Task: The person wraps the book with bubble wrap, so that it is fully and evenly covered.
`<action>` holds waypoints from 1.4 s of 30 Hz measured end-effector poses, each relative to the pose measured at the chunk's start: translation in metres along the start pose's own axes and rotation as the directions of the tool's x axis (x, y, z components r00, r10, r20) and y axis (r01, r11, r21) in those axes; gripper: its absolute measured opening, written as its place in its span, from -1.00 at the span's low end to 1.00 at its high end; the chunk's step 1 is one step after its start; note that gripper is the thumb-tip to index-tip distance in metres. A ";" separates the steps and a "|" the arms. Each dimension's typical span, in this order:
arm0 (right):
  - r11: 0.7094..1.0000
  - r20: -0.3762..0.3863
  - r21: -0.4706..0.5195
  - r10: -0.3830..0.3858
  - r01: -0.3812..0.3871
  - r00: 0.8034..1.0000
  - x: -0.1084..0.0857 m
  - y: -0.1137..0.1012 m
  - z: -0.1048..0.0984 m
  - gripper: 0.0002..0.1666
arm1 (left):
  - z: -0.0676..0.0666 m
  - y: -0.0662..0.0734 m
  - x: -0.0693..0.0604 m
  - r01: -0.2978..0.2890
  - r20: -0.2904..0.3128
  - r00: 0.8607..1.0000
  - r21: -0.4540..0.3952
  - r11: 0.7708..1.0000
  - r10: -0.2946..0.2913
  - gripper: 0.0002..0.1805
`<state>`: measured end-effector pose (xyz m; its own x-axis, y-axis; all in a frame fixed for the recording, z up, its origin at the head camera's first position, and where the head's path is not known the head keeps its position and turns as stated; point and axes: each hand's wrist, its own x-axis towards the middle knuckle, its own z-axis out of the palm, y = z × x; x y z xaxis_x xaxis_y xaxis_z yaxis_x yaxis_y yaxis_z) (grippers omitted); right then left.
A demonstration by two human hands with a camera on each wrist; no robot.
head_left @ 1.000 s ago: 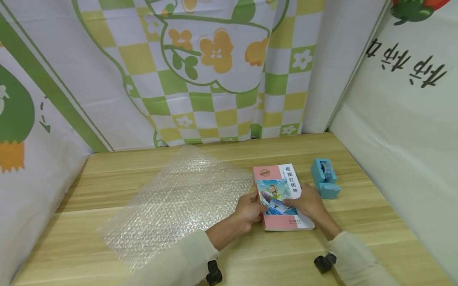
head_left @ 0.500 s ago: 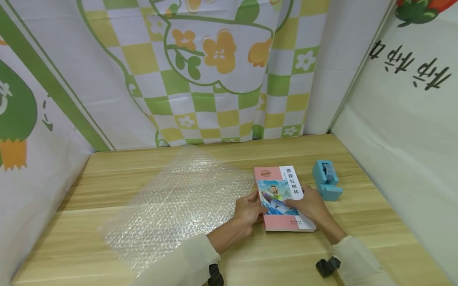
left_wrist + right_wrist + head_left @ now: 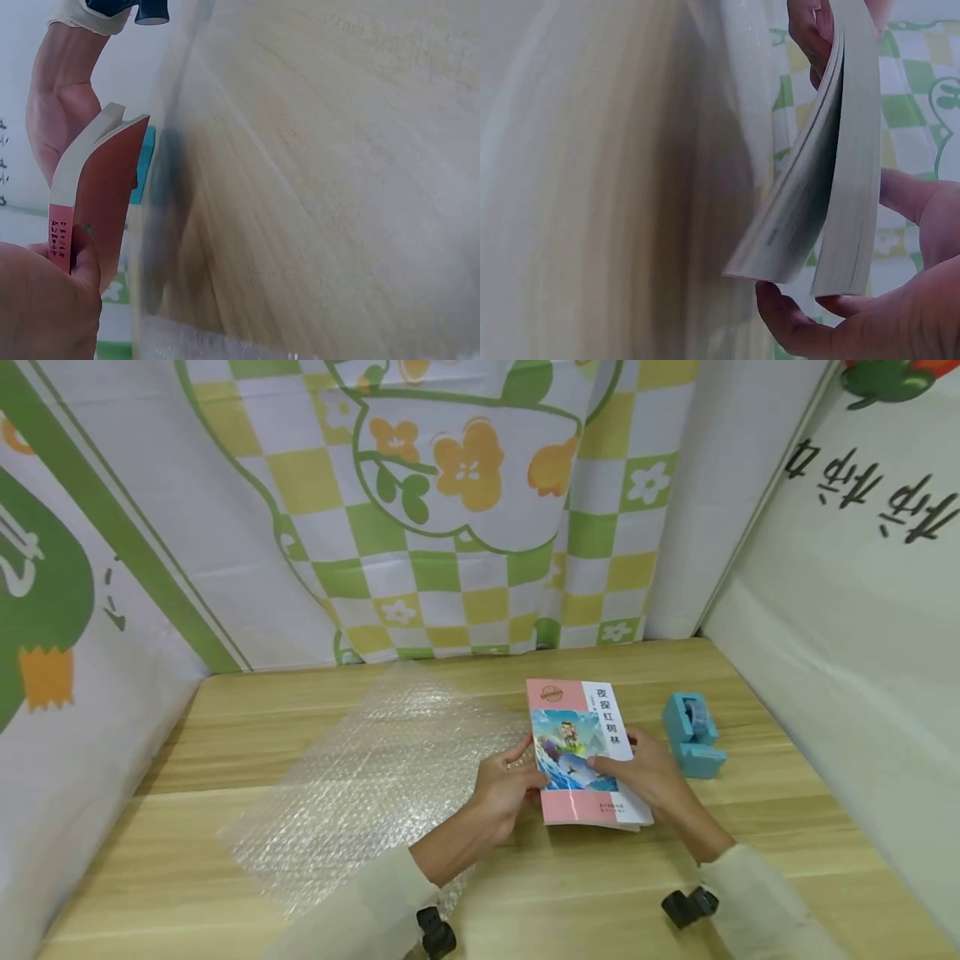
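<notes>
Above the wooden table [image 3: 570, 902], right of centre in the head view, the book [image 3: 573, 747] lies cover up between my two hands, both clamped on it. My left hand [image 3: 507, 789] grips the spine side, thumb over the cover's edge; its remaining fingers are mostly hidden beneath. My right hand [image 3: 654, 777] grips the opposite edge, thumb on the cover picture; the left wrist view loses its fingers behind the book. The right wrist view shows the pages parted into a thin and a thick block, one of my right fingertips touching the corner of the thin one; any print between them is too dim to read. There my left hand is cut off by the upper border. In the left wrist view the lettering on the pink end of the spine is too small to make out. To the left, the bubble wrap [image 3: 375, 777] lies flat, partly covered by my left sleeve [image 3: 367, 906]; where its right corner meets my hand and the book, I cannot tell the exact overlap. The blue tape dispenser [image 3: 702, 762] stands near my right hand, reduced to a sliver behind the book in the left wrist view.
</notes>
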<state>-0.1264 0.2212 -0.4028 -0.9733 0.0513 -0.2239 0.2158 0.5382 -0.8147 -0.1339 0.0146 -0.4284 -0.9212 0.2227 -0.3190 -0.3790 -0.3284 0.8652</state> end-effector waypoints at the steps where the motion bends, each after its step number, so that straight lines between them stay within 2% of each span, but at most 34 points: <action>1: 1.000 0.008 0.008 -0.005 0.004 1.000 0.001 -0.004 0.000 -0.07 | -0.002 0.003 -0.001 -0.003 0.001 1.000 0.003 1.000 0.003 -0.16; 8: 0.999 0.084 0.043 0.013 -0.017 0.996 0.006 -0.024 0.012 -0.07 | -0.025 0.017 -0.009 -0.029 0.019 0.999 0.014 0.999 0.029 -0.16; 12: 1.000 0.094 0.023 -0.005 0.003 0.996 0.009 -0.034 0.024 -0.13 | -0.041 0.021 -0.015 -0.040 0.015 0.999 0.009 0.999 0.040 -0.15; 18: 0.997 0.068 0.010 -0.076 0.076 0.995 0.013 -0.049 0.045 -0.09 | -0.066 0.025 -0.024 -0.052 -0.029 0.998 -0.002 0.999 0.052 -0.13; 26: 0.983 0.078 -0.021 -0.182 0.184 0.980 0.015 -0.065 0.074 -0.06 | -0.099 0.034 -0.036 -0.052 -0.081 0.995 0.038 0.998 0.055 -0.13; 34: 0.977 0.095 -0.046 -0.201 0.206 0.975 0.017 -0.076 0.108 -0.07 | -0.131 0.041 -0.048 -0.060 -0.140 0.988 0.093 0.994 0.073 -0.14; 42: 0.974 0.132 -0.059 -0.208 0.217 0.969 0.018 -0.083 0.146 -0.10 | -0.170 0.048 -0.058 -0.004 -0.201 0.979 0.188 0.982 0.042 -0.20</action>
<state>-0.1501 0.0544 -0.4170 -0.9777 -0.1735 -0.1186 -0.0054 0.5850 -0.8110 -0.1136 -0.1701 -0.4345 -0.9353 0.0198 -0.3533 -0.3521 -0.1510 0.9237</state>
